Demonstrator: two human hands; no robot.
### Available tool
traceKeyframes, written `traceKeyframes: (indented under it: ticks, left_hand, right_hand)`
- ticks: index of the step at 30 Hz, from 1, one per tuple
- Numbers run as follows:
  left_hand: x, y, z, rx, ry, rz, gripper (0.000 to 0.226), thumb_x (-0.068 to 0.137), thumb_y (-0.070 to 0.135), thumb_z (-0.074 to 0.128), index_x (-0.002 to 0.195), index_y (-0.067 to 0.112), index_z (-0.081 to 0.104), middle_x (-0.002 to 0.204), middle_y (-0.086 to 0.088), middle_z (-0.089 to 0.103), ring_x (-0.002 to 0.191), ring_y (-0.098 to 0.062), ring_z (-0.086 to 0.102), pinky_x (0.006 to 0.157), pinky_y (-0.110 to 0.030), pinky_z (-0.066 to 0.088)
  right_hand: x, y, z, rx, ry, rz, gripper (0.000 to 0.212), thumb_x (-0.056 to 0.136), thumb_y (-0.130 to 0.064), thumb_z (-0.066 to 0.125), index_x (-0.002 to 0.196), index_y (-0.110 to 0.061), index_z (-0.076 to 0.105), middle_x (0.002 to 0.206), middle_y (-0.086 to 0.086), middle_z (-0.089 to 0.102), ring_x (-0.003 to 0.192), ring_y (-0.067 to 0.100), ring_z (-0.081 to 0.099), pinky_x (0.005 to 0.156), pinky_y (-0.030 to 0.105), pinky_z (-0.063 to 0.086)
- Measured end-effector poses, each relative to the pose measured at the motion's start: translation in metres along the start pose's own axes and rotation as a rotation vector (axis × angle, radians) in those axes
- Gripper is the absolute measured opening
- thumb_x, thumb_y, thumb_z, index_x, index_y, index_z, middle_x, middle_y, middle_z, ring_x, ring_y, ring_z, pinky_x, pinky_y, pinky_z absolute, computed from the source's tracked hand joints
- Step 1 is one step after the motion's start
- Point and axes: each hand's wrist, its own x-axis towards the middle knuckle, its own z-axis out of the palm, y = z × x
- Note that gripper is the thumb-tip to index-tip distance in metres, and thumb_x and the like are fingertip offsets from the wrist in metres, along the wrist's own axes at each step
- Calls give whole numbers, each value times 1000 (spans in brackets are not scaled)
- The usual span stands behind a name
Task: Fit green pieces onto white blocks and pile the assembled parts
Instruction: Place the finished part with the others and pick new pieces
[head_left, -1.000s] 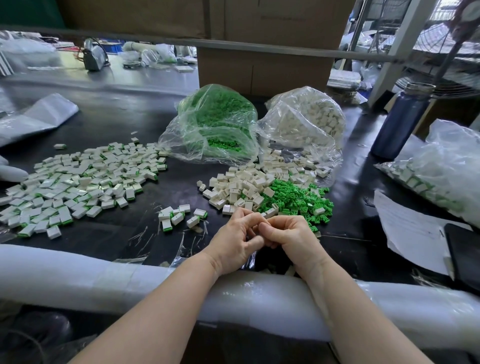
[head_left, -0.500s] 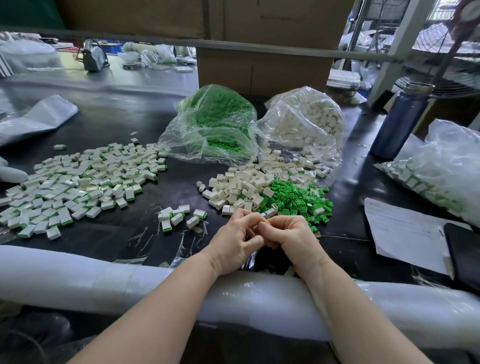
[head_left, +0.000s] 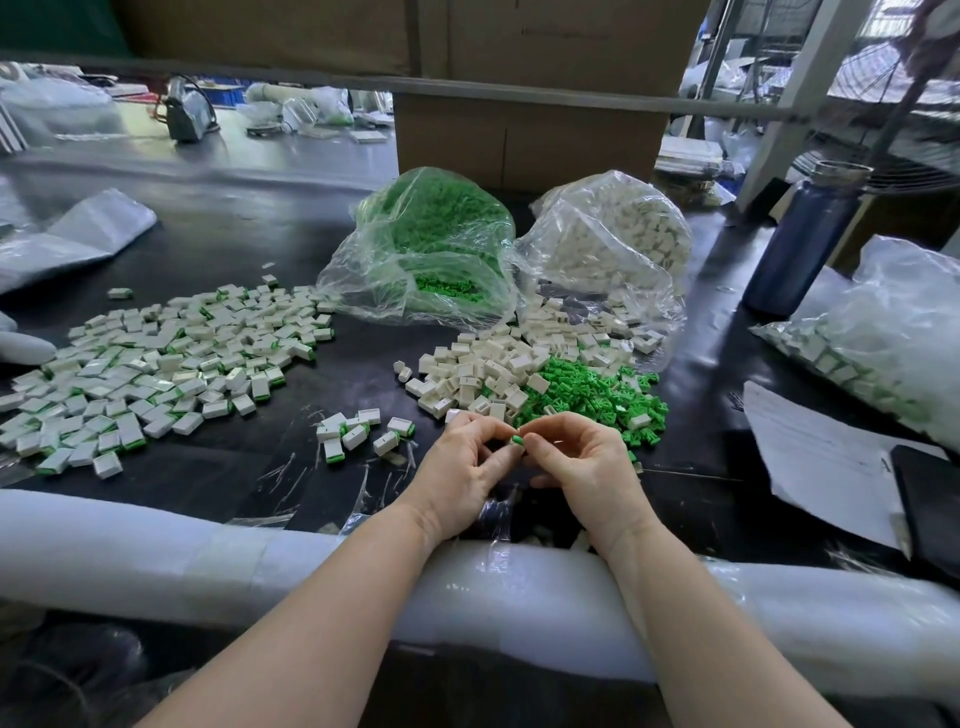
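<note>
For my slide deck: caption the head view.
Both hands, left hand and right hand, pinch a green piece before loose white blocks.

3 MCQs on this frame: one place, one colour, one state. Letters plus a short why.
1. Where does the large spread of assembled parts lie?
A. left of the hands B. inside the green bag C. on the paper
2. What colour is the bottle?
A. red B. dark blue C. yellow
3. What are the hands doing?
A. resting flat B. pinching a green piece between them C. lifting a bag

A: it covers the table's left side.
B: its body is dark blue.
B: left hand and right hand meet at it.
</note>
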Motion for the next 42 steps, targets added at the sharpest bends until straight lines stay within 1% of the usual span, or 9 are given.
traceKeyframes:
  ticks: [13,17,19,23,27,31,34,37,42]
  left_hand:
    - [2,-6,3,85,26,45,16,89,18,60,102,10,65,95,6,46,78,-9,50,77,-10,42]
    - [3,-9,3,45,76,36,12,88,14,61,98,12,67,92,1,61,82,-10,58,73,-4,42]
    - [4,-10,3,6,139,12,11,87,13,64,97,11,68,85,4,64,80,-9,60,73,-6,44]
    - [4,-12,0,37,346,-37,18,87,13,62,104,18,65,78,9,61,73,-9,60,73,-23,53]
    - [6,-15,-5,60,580,-127,18,90,10,57,104,17,67,93,-9,65,80,-25,64,78,-38,54]
    - [8,-18,-10,81,704,-243,24,91,8,54,110,16,67,108,-10,55,81,-23,57,76,-24,43]
    - [8,-19,-10,96,693,-276,31,90,6,54,118,15,63,110,-3,40,81,-17,48,73,-14,33]
    - [8,-19,-9,148,650,-305,39,89,7,55,127,12,55,123,-8,38,93,-17,45,74,-13,29]
    - [7,-18,-7,211,556,-289,44,91,9,53,134,14,48,140,-6,34,120,-22,45,92,-20,33]
  right_hand:
    - [3,5,2,-100,2,39,16,88,-4,60,76,-14,59,75,7,61,70,19,61,52,19,51]
    - [3,4,3,-127,20,13,13,89,-8,59,77,-14,60,75,7,61,66,16,59,52,21,52]
    - [2,3,2,-151,62,-12,11,88,-10,62,78,-13,62,73,6,62,62,13,58,51,22,53]
    - [1,1,1,-269,148,-51,13,84,-16,68,72,-18,62,65,1,61,57,13,56,54,23,50]
    - [0,-1,-1,-283,207,-59,17,81,-16,69,67,-22,61,63,1,59,57,17,53,60,35,50]
    - [1,0,-2,-318,260,-62,19,82,-14,69,66,-22,62,65,0,60,61,18,54,65,42,52]
    - [2,1,-3,-343,295,-46,15,83,-16,69,70,-17,62,66,0,60,63,18,55,67,37,53]
    - [3,3,-4,-362,321,-41,14,83,-17,69,70,-17,63,69,0,62,67,18,57,69,34,52]
    - [4,5,-6,-404,344,-26,12,84,-19,68,74,-14,65,75,3,64,77,20,59,73,33,51]
